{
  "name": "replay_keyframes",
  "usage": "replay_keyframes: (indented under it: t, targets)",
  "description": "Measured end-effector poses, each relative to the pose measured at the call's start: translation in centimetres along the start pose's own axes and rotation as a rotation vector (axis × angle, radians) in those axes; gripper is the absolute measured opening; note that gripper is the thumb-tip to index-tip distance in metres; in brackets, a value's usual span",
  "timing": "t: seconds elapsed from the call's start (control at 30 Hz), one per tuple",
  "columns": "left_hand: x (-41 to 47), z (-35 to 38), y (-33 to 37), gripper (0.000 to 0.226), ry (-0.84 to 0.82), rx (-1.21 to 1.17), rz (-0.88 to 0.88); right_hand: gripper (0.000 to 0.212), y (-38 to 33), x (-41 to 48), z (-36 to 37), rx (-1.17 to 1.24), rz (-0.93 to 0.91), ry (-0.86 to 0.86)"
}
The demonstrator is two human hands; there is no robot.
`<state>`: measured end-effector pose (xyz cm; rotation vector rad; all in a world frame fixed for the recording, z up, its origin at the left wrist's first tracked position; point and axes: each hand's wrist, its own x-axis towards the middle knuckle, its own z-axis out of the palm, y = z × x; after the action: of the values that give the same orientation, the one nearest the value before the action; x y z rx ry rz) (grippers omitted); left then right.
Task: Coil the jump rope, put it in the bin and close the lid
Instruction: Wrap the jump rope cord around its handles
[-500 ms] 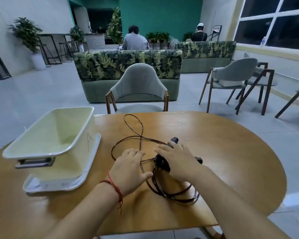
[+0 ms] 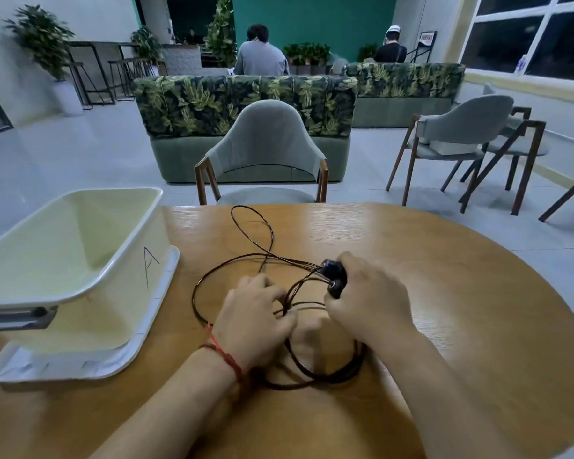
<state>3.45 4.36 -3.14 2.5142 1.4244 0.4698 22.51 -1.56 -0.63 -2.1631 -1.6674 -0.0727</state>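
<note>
The round wooden surface (image 2: 444,293) carries everything, and the biggest thing on it is the pale bin (image 2: 80,260), open-topped at about nine o'clock from the hands and standing on what looks like its own white lid (image 2: 140,352), so nothing is in the bin and the lid is yet to go on. Half a second back both hands lay low and flat over the cord; now they have risen and pulled closer together, and the gathered loops have tightened beneath them. The jump rope (image 2: 312,376) sits mid-surface: a bundle of dark turns at six o'clock under the wrists, one slack loop reaching out to twelve o'clock, another bowing toward nine. The right hand (image 2: 371,299) is closed around the black handles (image 2: 333,279), their ends poking out at its ten o'clock side. The left hand (image 2: 256,319), with a red string at its wrist (image 2: 226,356), is curled with its fingertips pinching the cord strands just beside the handles. To my eye the coiling is under way but unfinished, since the far loop is yet to be drawn in. The only writing I can read is a hand-drawn letter "A" (image 2: 150,266) on the bin's near side wall; I see no brand anywhere.
</note>
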Motion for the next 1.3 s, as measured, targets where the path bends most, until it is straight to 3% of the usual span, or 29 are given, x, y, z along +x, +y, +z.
replay_keyframes:
  t: [0.1,0.3,0.37,0.53,0.6,0.73,0.8,0.87,0.97,1.03,1.13,1.23,1.3]
  targets:
    - [1.4,-1.3,-0.8,0.025,0.073,0.153,-0.053,0.022,0.5,-0.3,-1.0,0.029,0.165,0.043]
    - [4.7,-5.1,-2.4,0.03,0.158,0.294,-0.344,0.027,3.9,-0.5,-2.9,0.033,0.401,0.06]
    - [5.3,-5.4,-2.5,0.028,0.134,0.099,-0.363,0.025,4.2,-0.8,-3.0,0.035,0.396,0.002]
    - [7.8,-6.5,0.8,0.02,0.086,-0.738,-0.336,0.027,3.8,-1.2,-2.8,0.08,0.372,-0.098]
    - [9.5,-8.2,2.2,0.012,0.107,-0.876,-0.261,0.028,3.7,-1.2,-2.9,0.105,0.372,-0.11]
    - [12.5,-11.1,2.3,0.018,0.296,-0.41,0.096,0.026,3.8,-1.5,-3.0,0.147,0.359,-0.127]
    - [13.4,-11.6,1.6,0.021,0.332,-0.176,0.152,0.023,4.3,-1.7,-3.2,0.163,0.366,-0.121]
    - [14.1,-12.1,0.5,0.019,0.342,0.159,0.082,0.021,5.0,-1.7,-3.6,0.186,0.396,-0.101]
    - [15.3,-13.2,-1.0,0.033,0.277,0.537,-0.188,0.023,6.0,-1.5,-4.1,0.217,0.45,-0.066]
    - [16.2,-14.2,-0.7,0.034,0.132,0.359,-0.324,0.024,6.2,-1.5,-4.1,0.229,0.458,-0.068]
    - [17.5,-14.5,0.5,0.034,-0.129,-0.342,-0.527,0.022,6.3,-1.5,-4.0,0.239,0.464,-0.099]
    - [18.6,-15.5,1.4,0.029,-0.115,-0.627,-0.49,0.021,7.0,-1.6,-3.8,0.238,0.485,-0.126]
    - [19.7,-17.7,1.8,0.038,0.016,-1.023,-0.505,0.018,7.5,-1.8,-3.8,0.231,0.501,-0.16]
